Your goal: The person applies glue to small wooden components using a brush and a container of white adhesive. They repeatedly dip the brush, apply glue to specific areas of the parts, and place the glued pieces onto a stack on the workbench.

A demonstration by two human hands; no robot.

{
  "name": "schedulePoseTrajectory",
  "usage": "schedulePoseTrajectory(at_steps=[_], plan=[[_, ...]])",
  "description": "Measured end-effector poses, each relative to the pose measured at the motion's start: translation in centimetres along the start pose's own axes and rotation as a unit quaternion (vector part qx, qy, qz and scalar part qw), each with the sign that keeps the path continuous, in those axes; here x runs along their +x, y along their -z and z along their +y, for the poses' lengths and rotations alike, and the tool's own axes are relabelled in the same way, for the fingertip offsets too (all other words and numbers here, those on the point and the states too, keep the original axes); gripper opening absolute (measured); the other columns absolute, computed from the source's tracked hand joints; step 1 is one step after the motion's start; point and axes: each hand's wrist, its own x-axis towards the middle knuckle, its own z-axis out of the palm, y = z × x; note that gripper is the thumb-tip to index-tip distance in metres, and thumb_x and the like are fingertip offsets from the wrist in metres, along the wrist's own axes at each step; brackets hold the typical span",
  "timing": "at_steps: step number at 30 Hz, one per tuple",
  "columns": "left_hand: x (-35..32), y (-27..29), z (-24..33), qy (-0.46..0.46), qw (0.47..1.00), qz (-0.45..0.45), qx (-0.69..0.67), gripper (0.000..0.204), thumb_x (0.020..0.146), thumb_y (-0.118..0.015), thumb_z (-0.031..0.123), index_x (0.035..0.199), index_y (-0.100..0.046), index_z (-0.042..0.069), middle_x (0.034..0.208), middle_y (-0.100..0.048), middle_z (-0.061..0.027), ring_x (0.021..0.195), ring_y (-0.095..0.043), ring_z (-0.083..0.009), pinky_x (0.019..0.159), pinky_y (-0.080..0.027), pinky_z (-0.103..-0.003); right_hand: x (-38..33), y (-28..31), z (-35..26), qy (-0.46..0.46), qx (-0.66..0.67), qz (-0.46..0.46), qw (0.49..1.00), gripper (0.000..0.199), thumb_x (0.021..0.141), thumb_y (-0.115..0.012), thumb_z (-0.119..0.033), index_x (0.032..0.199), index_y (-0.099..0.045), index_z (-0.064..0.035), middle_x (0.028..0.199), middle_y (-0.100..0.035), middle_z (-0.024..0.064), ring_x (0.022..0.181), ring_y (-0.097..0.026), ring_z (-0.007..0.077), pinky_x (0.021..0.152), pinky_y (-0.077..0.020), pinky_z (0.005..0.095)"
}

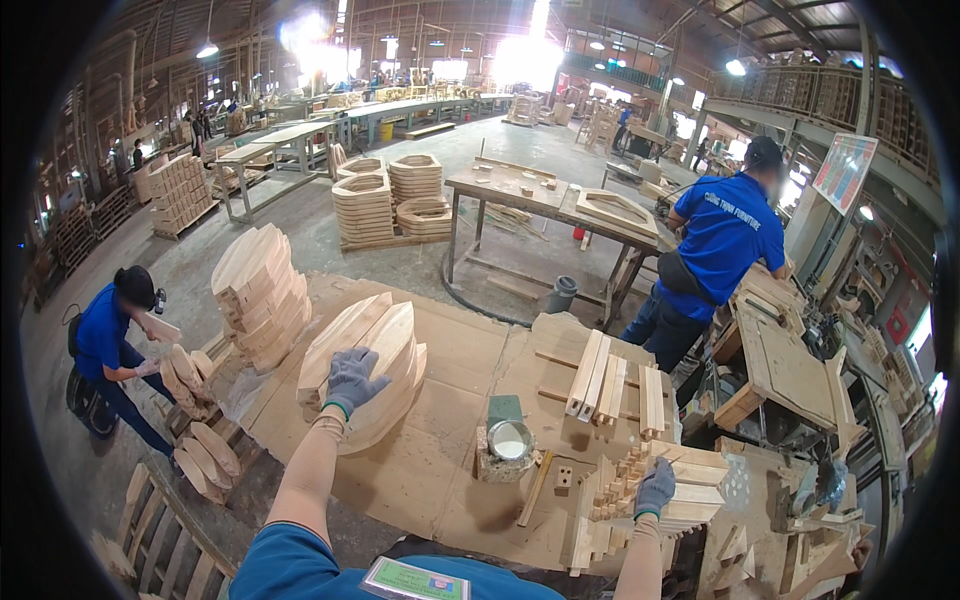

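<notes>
My left hand, in a grey glove, lies with spread fingers on top of a stack of pointed, curved wooden panels. At the right, my gloved right hand has its fingers bent down over a pile of short wooden rails with stepped ends. It seems to grip one rail, though its fingertips are partly hidden. Between my hands stands a cup of white liquid, with a green block behind it. A thin wooden strip and a small block with holes lie beside it.
Cardboard covers my work surface. Long wooden bars lie at its far right. Another stack of panels stands at the left. One person in blue handles wood at left; another works at a bench on the right.
</notes>
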Motion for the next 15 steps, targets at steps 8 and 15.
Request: schedulePoseTrajectory(at_steps=[8,15], plan=[[0.0,0.08,0.27,-0.003,1.0,0.003,-0.003,0.059,0.075,-0.06,0.05,0.118,-0.058,0.011,0.128,-0.051,-0.0103,0.123,-0.042,-0.0263,0.107,-0.024,-0.043,0.09,0.06,0.21,0.014,0.002,0.015,1.0,0.016,0.087,-0.05,-0.008,0.099,-0.059,-0.0078,0.086,-0.064,0.0154,0.081,-0.062,0.0341,0.071,-0.0482,0.0425],[0.02,0.07,0.09,-0.006,1.0,0.003,0.011,0.06,0.075,-0.06,0.052,0.119,-0.058,0.011,0.129,-0.051,-0.0102,0.123,-0.042,-0.0263,0.107,-0.024,-0.044,0.1,0.04,0.05,0.01,0.004,0.01,1.0,0.015,0.087,-0.05,-0.009,0.098,-0.06,-0.0075,0.087,-0.064,0.0158,0.082,-0.062,0.0345,0.071,-0.0488,0.0425]])
